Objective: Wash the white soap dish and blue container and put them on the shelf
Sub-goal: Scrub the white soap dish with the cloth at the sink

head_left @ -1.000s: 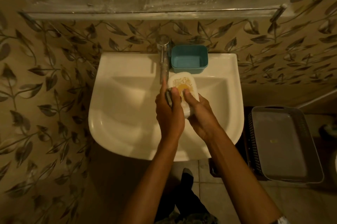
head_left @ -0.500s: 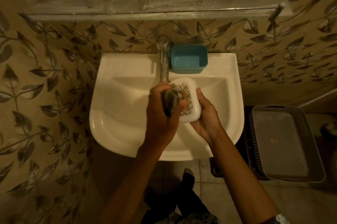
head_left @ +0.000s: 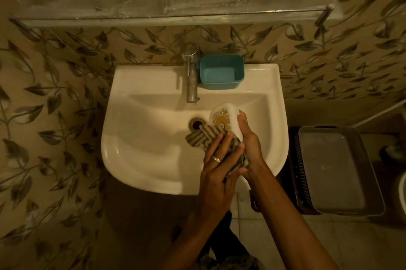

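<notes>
Over the right half of the white sink (head_left: 140, 155) my right hand (head_left: 250, 144) holds the white soap dish (head_left: 224, 115) by its right edge, its patterned inside with a yellow stain facing up. My left hand (head_left: 217, 170), a ring on one finger, presses a striped grey cloth (head_left: 205, 135) against the dish's near end. The blue container (head_left: 222, 73) stands empty on the sink's back ledge, right of the metal tap (head_left: 190, 71). The glass shelf (head_left: 175, 3) runs along the wall above.
The drain (head_left: 196, 124) lies just left of the dish. A grey plastic tray (head_left: 336, 173) rests on a dark perforated basket (head_left: 296, 173) to the right of the sink. Leaf-patterned wall tiles surround the sink. A tiled floor shows below.
Both hands and the dish have moved down and to the right, away from the tap. The cloth, bunched in my left hand before, now lies spread across the dish's near end.
</notes>
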Motion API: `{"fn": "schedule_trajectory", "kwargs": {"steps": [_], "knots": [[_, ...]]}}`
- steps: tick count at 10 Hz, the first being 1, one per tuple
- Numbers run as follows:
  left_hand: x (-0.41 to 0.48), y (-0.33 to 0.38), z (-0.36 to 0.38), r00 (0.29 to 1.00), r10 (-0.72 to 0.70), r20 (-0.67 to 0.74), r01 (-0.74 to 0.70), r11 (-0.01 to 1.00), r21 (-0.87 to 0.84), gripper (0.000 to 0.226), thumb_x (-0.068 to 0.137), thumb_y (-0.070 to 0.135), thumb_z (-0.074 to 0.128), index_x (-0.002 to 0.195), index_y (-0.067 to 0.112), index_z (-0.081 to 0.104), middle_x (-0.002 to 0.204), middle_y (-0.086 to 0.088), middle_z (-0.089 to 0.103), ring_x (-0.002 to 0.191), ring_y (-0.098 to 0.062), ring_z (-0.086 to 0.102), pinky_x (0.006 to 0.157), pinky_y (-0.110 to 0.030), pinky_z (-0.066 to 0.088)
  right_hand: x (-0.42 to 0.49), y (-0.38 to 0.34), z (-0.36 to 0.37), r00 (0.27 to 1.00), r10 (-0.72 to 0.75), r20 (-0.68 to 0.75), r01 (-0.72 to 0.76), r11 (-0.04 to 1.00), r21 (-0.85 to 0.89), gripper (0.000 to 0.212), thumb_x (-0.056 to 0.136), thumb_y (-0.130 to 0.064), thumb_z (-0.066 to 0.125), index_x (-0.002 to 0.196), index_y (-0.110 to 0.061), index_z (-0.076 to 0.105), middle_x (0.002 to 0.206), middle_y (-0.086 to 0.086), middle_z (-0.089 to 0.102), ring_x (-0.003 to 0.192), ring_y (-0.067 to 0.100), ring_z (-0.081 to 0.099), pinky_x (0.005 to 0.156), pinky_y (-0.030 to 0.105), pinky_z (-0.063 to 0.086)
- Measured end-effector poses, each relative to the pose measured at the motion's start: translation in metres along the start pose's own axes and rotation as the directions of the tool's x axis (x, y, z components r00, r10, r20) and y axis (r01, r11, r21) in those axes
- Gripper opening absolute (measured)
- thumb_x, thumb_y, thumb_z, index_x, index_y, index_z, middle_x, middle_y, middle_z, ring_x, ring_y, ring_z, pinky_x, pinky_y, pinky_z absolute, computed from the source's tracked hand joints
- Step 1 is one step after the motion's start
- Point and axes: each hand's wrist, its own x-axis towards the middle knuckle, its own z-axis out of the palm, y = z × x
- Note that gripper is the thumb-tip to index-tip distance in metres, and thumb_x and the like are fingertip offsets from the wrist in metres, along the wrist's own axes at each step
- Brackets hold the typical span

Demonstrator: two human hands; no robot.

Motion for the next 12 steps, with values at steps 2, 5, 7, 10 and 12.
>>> {"fn": "schedule_trajectory", "kwargs": {"steps": [2,5,7,10,12], "knots": [[0.066,0.000,-0.015,0.995,0.000,0.098,-0.012,0.993,0.119,0.036,0.089,0.022,0.058,0.124,0.016,0.059,0.140,-0.006,0.051,0.134,-0.008,0.035,0.115,-0.019,0.021,-0.009,0.006,-0.005,0.992,0.033,0.124,-0.042,0.996,0.075,0.039,0.096,-0.033,0.039,0.114,-0.013,0.066,0.101,0.009,0.072,0.093,0.019,0.069,0.083,0.031,0.058],[0.013,0.007,-0.002,0.978,-0.205,-0.031,0.197,0.965,-0.171,0.047,0.093,0.032,0.049,0.139,0.027,0.039,0.154,-0.002,0.031,0.139,-0.006,0.033,0.108,-0.030,0.041,-0.008,-0.011,0.001,0.997,-0.034,0.066,0.022,0.985,0.170,0.075,0.083,-0.054,0.047,0.145,-0.013,0.038,0.151,0.022,0.036,0.132,0.035,0.040,0.115,0.050,0.030],[0.028,0.018,0.018,0.933,-0.239,-0.268,0.072,0.856,-0.512,0.049,0.094,0.031,0.048,0.141,0.020,0.039,0.152,-0.005,0.035,0.143,-0.013,0.024,0.120,-0.025,0.010,-0.008,0.012,-0.017,0.999,-0.027,0.027,0.023,0.990,0.142,0.047,0.096,-0.037,0.035,0.099,-0.014,0.076,0.093,0.006,0.075,0.087,0.015,0.072,0.077,0.024,0.060],[0.101,-0.039,-0.054,0.938,-0.254,-0.237,0.297,0.940,0.168,0.024,0.097,0.024,0.043,0.101,0.016,0.065,0.086,-0.001,0.069,0.078,-0.012,0.066,0.074,-0.030,0.055,-0.023,0.022,-0.028,0.986,0.057,0.156,-0.079,0.988,0.137,0.051,0.090,-0.049,0.043,0.129,-0.020,0.060,0.134,0.013,0.059,0.124,0.030,0.055,0.097,0.042,0.050],[0.152,-0.089,-0.117,0.448,-0.858,-0.249,0.718,0.512,-0.472,0.040,0.094,0.038,0.046,0.108,0.005,0.063,0.102,-0.011,0.067,0.094,-0.028,0.063,0.086,-0.039,0.053,-0.019,0.016,-0.023,0.995,0.023,0.099,-0.034,0.992,0.118,0.058,0.083,-0.056,0.044,0.123,-0.019,0.065,0.130,0.015,0.062,0.110,0.027,0.065,0.091,0.039,0.054]]}}
